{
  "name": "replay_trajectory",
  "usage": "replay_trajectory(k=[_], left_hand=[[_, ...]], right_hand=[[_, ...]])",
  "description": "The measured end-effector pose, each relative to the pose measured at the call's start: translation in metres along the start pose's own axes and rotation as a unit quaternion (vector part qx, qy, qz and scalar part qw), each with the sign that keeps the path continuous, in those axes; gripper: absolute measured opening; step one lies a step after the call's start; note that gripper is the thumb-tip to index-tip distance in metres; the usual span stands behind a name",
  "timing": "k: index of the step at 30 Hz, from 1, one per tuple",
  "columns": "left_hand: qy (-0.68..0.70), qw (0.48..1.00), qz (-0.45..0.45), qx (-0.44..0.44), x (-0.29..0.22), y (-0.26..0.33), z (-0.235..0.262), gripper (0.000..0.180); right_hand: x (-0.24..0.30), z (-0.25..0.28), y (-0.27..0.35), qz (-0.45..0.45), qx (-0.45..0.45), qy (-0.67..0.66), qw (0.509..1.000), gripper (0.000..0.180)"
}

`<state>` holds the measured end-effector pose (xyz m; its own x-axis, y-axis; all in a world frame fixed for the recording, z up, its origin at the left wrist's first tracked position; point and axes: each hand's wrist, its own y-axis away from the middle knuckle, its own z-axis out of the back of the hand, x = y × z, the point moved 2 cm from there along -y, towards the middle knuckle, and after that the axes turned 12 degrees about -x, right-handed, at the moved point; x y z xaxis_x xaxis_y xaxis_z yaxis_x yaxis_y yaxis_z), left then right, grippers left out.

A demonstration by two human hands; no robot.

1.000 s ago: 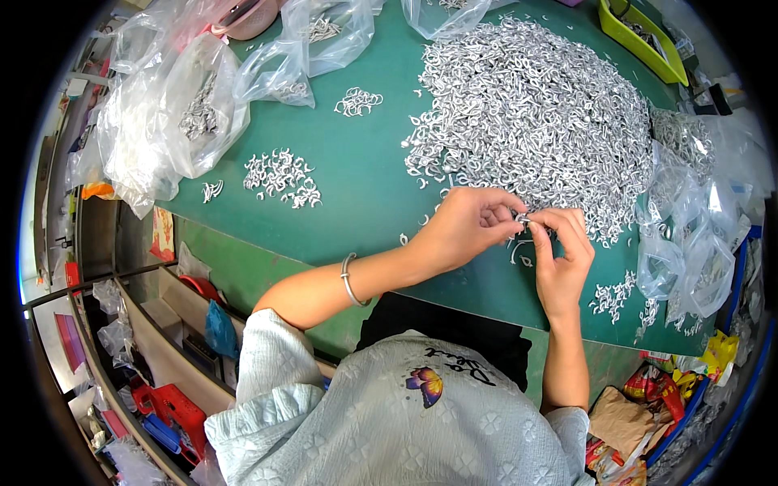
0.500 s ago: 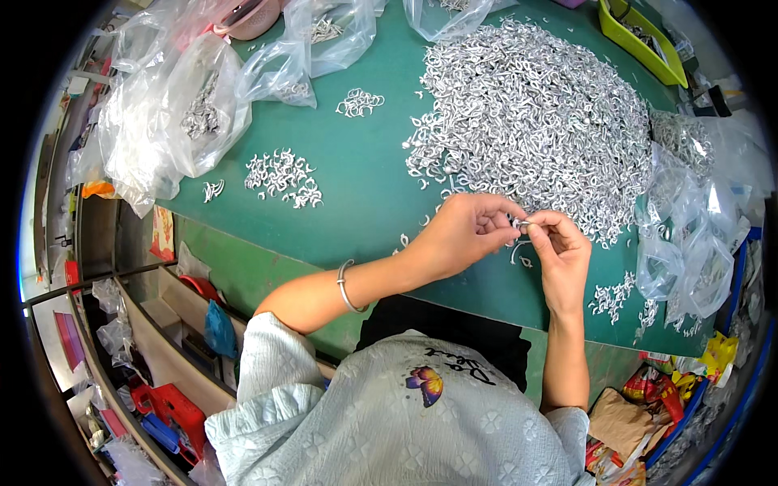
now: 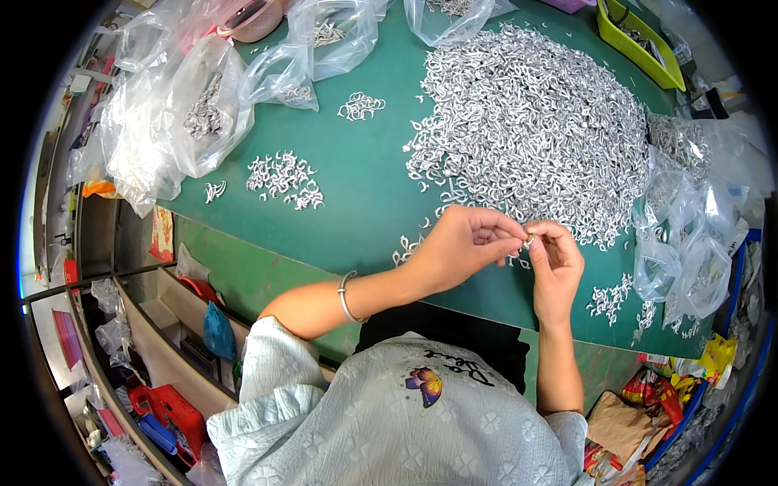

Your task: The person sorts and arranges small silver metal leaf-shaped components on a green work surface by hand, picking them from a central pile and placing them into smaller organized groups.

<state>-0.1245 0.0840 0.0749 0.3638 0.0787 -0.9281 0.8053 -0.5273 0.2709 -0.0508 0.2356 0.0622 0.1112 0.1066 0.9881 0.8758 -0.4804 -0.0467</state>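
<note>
A small silvery metal piece [image 3: 528,241] sits between the fingertips of both hands, just in front of the big pile's near edge. My left hand [image 3: 468,249] is closed, thumb and forefinger pinching at the piece's left side. From the right, my right hand [image 3: 556,266] pinches it between thumb and forefinger. Fingers cover much of the piece, so its exact shape is hidden. Beyond my hands lies a large heap of small curved silver metal pieces [image 3: 527,130]. A few loose ones rest on the green table under and beside my left hand.
Smaller groups of curved pieces lie at left [image 3: 284,178], at upper middle [image 3: 361,106] and at right [image 3: 609,298]. Clear plastic bags [image 3: 138,162] stand at far left, more bags [image 3: 689,243] at right. A yellow-green tray [image 3: 640,44] is at the back right. Open drawers [image 3: 174,332] are at lower left.
Both hands have come slightly nearer to me, staying together at the fingertips. The small piece has moved with them and its visible part looks turned.
</note>
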Motion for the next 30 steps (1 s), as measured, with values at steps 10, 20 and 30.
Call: replay_trajectory(k=[10, 20, 30], left_hand=[[-0.025, 0.999, 0.005, -0.032, -0.001, 0.010, -0.002, 0.017], [-0.140, 0.982, -0.110, -0.067, -0.005, 0.013, 0.000, 0.010], [-0.255, 0.922, -0.267, -0.113, -0.009, 0.021, -0.003, 0.012]], right_hand=[[0.003, 0.002, 0.006, -0.110, -0.006, -0.056, 0.992, 0.009], [0.011, -0.001, 0.006, 0.004, 0.009, 0.099, 0.995, 0.015], [0.030, -0.012, 0.007, 0.118, 0.031, 0.196, 0.973, 0.025]])
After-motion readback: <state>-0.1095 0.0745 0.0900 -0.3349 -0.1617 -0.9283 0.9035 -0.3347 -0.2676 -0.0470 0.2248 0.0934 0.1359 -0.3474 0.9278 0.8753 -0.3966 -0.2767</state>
